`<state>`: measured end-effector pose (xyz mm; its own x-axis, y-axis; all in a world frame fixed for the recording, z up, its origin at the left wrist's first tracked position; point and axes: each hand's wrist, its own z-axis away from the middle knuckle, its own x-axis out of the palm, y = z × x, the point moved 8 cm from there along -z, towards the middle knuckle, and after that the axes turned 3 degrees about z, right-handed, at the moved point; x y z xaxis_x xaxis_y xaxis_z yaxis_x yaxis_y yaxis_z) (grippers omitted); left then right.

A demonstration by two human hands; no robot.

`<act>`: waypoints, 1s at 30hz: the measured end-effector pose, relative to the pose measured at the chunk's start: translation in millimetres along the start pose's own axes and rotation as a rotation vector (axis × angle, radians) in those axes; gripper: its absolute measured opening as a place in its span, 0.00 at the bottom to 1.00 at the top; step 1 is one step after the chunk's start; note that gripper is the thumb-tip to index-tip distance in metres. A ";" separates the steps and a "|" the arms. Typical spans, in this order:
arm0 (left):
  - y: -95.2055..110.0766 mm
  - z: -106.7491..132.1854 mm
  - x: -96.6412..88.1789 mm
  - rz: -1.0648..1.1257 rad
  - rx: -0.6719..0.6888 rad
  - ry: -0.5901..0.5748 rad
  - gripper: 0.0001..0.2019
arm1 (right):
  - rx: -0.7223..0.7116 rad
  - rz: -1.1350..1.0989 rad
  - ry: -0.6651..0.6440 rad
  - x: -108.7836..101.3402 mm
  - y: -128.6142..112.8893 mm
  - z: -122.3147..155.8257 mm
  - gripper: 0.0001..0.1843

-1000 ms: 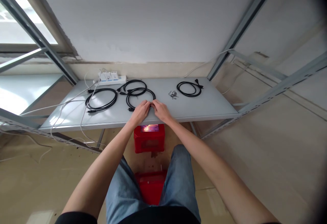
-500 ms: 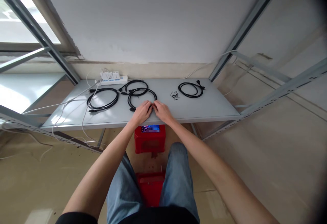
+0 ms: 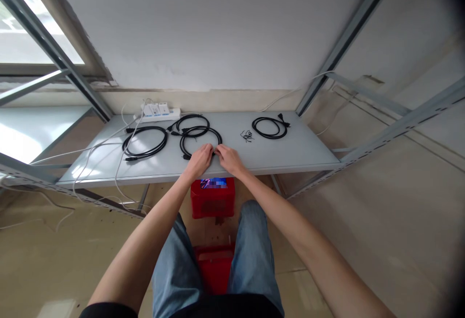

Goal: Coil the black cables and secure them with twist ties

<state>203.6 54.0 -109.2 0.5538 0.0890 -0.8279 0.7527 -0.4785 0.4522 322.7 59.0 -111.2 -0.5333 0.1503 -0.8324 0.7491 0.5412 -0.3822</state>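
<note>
A coiled black cable [image 3: 189, 136] lies on the grey metal shelf [image 3: 298, 153] just ahead of me. My left hand [image 3: 199, 159] and my right hand [image 3: 227, 158] meet at the coil's near edge, fingers pinched together on the cable there. What the fingertips grip between them is too small to make out. A second, smaller black coil [image 3: 192, 123] overlaps the first from behind. Another black coil [image 3: 145, 141] lies to the left, and a fourth one [image 3: 269, 127] lies to the right. A small bundle of black twist ties [image 3: 247, 136] sits between the middle and right coils.
A white power strip [image 3: 157, 111] with white leads trailing off the left edge sits at the shelf's back left. Slanted metal frame bars rise at both ends. A red stool [image 3: 212, 199] stands under the shelf, between my knees. A window is at far left.
Both hands stay pinched at the same spot on the coil's near edge, with only slight finger shifts. The view has wobbled a little.
</note>
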 end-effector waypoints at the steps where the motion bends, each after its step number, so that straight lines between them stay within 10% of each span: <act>1: -0.3 0.0 -0.4 0.003 -0.011 -0.006 0.13 | 0.003 0.008 -0.002 0.2 -0.3 0.0 0.10; 30: -2.8 1.3 -1.4 0.009 -0.049 -0.023 0.12 | -0.043 -0.065 -0.025 -0.1 -5.4 2.0 0.08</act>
<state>200.3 54.1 -109.7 0.5532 0.0647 -0.8305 0.7644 -0.4357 0.4753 319.5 54.4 -109.9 -0.5701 0.0931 -0.8163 0.6953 0.5839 -0.4190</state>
